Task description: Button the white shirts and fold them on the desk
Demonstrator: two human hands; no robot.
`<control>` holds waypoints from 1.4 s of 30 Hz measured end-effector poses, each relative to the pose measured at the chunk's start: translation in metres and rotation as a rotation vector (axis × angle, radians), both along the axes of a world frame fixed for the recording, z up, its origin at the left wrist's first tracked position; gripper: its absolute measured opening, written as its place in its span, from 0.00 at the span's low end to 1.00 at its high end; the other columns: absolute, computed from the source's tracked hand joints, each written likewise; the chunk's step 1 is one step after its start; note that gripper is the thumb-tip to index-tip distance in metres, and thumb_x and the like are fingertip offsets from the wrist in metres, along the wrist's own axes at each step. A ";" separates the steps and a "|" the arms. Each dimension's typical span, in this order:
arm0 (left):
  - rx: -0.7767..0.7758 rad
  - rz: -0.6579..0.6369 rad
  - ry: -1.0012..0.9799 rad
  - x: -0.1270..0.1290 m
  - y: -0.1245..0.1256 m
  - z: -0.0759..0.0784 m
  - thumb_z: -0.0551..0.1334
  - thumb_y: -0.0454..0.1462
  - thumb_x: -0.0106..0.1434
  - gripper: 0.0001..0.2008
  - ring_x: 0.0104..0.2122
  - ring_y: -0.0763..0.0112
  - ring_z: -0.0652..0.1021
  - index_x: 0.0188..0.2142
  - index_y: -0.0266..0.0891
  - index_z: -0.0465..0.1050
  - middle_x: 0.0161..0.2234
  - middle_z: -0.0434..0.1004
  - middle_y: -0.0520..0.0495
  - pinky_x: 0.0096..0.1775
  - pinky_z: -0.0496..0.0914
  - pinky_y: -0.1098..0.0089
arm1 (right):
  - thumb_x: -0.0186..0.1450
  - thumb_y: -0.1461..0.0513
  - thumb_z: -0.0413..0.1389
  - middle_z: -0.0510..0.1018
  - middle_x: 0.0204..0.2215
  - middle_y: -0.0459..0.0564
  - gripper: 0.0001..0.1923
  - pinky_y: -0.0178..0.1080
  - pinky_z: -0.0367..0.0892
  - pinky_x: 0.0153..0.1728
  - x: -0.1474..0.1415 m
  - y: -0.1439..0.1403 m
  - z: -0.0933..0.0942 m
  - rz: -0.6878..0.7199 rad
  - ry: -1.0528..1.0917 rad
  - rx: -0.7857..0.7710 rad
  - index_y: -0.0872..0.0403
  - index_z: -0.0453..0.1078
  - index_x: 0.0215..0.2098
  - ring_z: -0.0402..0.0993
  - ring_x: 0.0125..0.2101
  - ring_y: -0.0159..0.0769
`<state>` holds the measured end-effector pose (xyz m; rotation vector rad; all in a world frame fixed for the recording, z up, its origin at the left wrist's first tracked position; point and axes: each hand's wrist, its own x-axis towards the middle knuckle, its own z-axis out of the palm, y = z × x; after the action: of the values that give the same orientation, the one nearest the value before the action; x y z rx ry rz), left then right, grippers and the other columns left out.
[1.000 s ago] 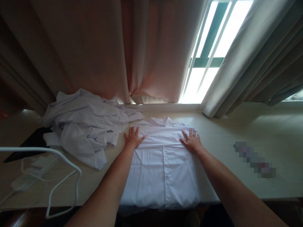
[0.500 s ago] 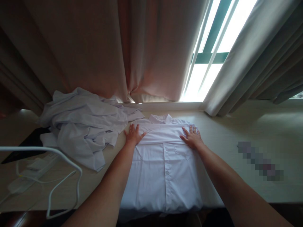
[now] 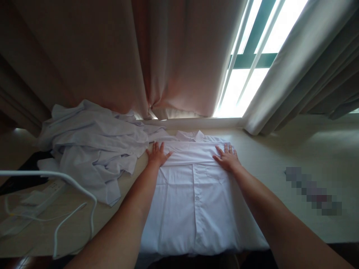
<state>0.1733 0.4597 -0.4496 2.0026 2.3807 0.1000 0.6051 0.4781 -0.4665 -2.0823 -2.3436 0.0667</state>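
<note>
A white button-up shirt [image 3: 193, 201] lies flat on the pale table [image 3: 275, 164], folded into a rectangle with its collar toward the window. A folded band crosses its upper part. My left hand [image 3: 157, 154] rests flat, fingers spread, on the left end of that band. My right hand [image 3: 227, 158] lies flat on the right end, beside the chest pocket. Neither hand grips anything.
A heap of crumpled white shirts [image 3: 92, 149] sits to the left. A white power strip [image 3: 33, 196] with white cables [image 3: 70, 186] lies at the near left. Curtains [image 3: 174, 56] and a bright window [image 3: 246, 63] stand behind. A blurred patch [image 3: 312, 190] is on the right.
Both hands stay pressed flat on the shirt's folded band. The view has shifted slightly, so the shirt appears a bit higher in the frame.
</note>
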 end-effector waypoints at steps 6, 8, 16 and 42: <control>0.001 -0.008 0.013 -0.002 0.011 -0.003 0.39 0.68 0.59 0.49 0.71 0.47 0.37 0.72 0.46 0.38 0.73 0.34 0.39 0.62 0.42 0.32 | 0.64 0.33 0.33 0.32 0.73 0.53 0.44 0.64 0.35 0.64 0.000 0.011 -0.001 0.011 0.001 0.011 0.40 0.39 0.73 0.31 0.71 0.61; 0.008 -0.023 0.009 -0.003 0.014 -0.003 0.39 0.69 0.59 0.50 0.71 0.47 0.38 0.72 0.46 0.39 0.73 0.35 0.38 0.62 0.43 0.33 | 0.64 0.33 0.33 0.32 0.73 0.53 0.44 0.65 0.35 0.64 -0.001 0.013 -0.001 0.011 -0.001 0.020 0.40 0.39 0.73 0.31 0.71 0.61; 0.023 -0.020 0.003 -0.004 0.023 -0.005 0.39 0.69 0.59 0.49 0.71 0.47 0.37 0.72 0.46 0.39 0.73 0.34 0.39 0.62 0.42 0.32 | 0.65 0.34 0.33 0.31 0.73 0.52 0.44 0.64 0.36 0.65 -0.003 0.020 0.000 0.013 -0.013 0.013 0.41 0.38 0.73 0.31 0.71 0.60; -0.014 0.017 -0.013 -0.004 0.035 -0.001 0.40 0.68 0.59 0.49 0.71 0.48 0.34 0.72 0.48 0.37 0.73 0.30 0.41 0.63 0.40 0.34 | 0.65 0.33 0.33 0.28 0.73 0.51 0.44 0.63 0.35 0.65 -0.005 0.039 0.000 0.017 -0.003 0.005 0.40 0.39 0.73 0.30 0.71 0.60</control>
<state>0.1692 0.4947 -0.4509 1.9707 2.3840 0.0963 0.5998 0.5170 -0.4663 -2.0616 -2.3614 0.0576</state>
